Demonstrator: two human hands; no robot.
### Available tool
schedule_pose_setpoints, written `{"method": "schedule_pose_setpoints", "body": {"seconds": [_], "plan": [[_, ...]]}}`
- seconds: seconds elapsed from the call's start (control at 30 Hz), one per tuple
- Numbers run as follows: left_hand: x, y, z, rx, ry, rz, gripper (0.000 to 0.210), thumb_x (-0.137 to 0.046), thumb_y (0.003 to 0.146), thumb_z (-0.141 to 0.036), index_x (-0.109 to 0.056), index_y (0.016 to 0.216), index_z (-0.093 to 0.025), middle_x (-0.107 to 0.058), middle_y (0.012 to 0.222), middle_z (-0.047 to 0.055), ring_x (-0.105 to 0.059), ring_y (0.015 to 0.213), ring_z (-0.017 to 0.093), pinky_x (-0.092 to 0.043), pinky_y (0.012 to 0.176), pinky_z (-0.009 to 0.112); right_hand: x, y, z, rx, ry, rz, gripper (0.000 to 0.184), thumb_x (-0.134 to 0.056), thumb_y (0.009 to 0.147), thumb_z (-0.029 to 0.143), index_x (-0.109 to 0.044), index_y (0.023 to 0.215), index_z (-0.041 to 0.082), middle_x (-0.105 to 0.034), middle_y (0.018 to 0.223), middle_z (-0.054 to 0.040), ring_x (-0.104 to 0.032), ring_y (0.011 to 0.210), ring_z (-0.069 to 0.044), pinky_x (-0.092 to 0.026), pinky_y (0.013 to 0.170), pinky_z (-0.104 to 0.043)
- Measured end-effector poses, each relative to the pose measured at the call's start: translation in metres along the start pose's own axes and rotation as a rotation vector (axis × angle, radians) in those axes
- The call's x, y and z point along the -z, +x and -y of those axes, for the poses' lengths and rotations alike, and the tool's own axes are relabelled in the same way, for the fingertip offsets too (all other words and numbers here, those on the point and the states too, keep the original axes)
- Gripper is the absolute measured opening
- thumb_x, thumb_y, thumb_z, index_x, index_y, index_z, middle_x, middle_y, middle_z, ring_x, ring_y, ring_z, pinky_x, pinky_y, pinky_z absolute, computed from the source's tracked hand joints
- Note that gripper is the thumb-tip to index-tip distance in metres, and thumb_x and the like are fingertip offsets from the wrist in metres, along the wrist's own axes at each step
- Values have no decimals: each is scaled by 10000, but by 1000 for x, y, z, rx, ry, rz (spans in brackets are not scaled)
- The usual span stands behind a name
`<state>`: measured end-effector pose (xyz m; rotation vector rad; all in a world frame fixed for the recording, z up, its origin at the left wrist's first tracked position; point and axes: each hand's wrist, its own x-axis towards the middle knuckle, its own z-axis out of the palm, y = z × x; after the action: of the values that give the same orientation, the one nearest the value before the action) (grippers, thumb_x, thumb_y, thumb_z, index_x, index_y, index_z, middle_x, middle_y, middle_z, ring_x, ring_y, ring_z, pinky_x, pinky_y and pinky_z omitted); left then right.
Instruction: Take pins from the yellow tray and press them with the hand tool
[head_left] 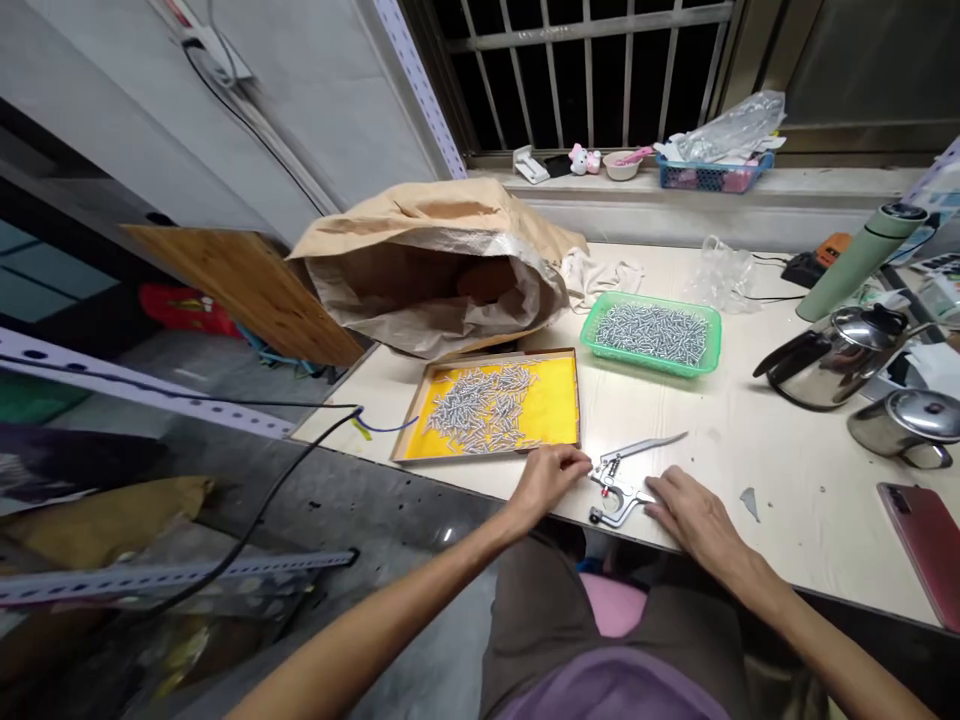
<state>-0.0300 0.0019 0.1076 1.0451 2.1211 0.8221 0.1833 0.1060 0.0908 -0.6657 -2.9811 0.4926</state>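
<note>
A metal hand tool like pliers, with a C-shaped jaw, a spring and two spread handles, lies at the table's front edge. My right hand is closed around the end of its lower handle. Beside the jaw side, my left hand is closed in a pinch, fingertips close to the tool; what it holds is too small to make out. Just behind my left hand is a shallow yellow-lined box with a heap of small metal pins. Farther back, a green plastic basket holds many similar metal pieces.
A large open brown paper sack stands behind the box. To the right are two steel pots, a green flask and a red phone. A small grey scrap lies right of my right hand. Black cable hangs at left.
</note>
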Motion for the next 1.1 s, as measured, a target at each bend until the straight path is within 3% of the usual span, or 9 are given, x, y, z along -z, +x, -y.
{"method": "schedule_pose_setpoints", "body": {"seconds": [0.1, 0.2, 0.57, 0.83, 1.0, 1.03, 1.1], "plan": [[-23, -15, -2, 49, -24, 49, 132, -622, 743, -241, -725, 721, -160, -730, 770, 30, -640, 746, 171, -459, 685, 230, -5, -5, 2, -18, -16, -24, 170, -509, 897, 179, -609, 1034, 174, -588, 943, -83, -577, 818, -186, -470, 675, -278], [-33, -17, 0, 114, -9, 78, 157, -626, 727, -259, -727, 734, -139, -726, 742, 38, -634, 706, 167, -444, 647, 231, -9, -5, 5, -7, -41, -64, 155, -508, 900, 165, -616, 1010, 184, -592, 933, -78, -565, 809, -181, -450, 667, -277], [-33, -13, -2, 153, 178, 139, 195, -612, 693, -293, -704, 659, -125, -655, 612, 12, -554, 623, 133, -362, 578, 224, -32, -7, 2, 20, -130, -237, 85, -601, 857, 149, -637, 925, 183, -578, 798, -33, -517, 715, -167, -348, 600, -285], [-33, -7, 8, 309, 79, 287, 257, -625, 648, -375, -601, 567, -132, -417, 433, -67, -346, 452, 70, -238, 465, 222, -33, -7, 6, -7, -139, -216, 75, -566, 880, 153, -633, 886, 184, -582, 806, -34, -516, 723, -162, -345, 610, -281], [-33, -6, 11, 337, 15, 333, 287, -635, 611, -416, -572, 548, -144, -387, 410, -75, -315, 426, 63, -210, 448, 224, -26, -5, 3, -25, -99, -89, 97, -559, 879, 188, -631, 945, 188, -608, 915, -66, -550, 804, -180, -396, 651, -281], [-33, -5, 12, 336, 9, 340, 291, -638, 603, -422, -572, 547, -143, -393, 411, -73, -316, 428, 64, -209, 448, 224, -22, -3, -1, -28, -85, -76, 184, -599, 858, 237, -616, 1036, 191, -606, 1014, -89, -555, 876, -202, -417, 697, -296], [-34, -4, 14, 330, 7, 345, 300, -639, 590, -432, -577, 550, -141, -408, 417, -69, -318, 433, 64, -208, 450, 225, -13, 2, -10, -41, -77, -70, 537, -683, 784, 367, -503, 1261, 198, -515, 1265, -146, -501, 1092, -279, -427, 832, -374]]}}
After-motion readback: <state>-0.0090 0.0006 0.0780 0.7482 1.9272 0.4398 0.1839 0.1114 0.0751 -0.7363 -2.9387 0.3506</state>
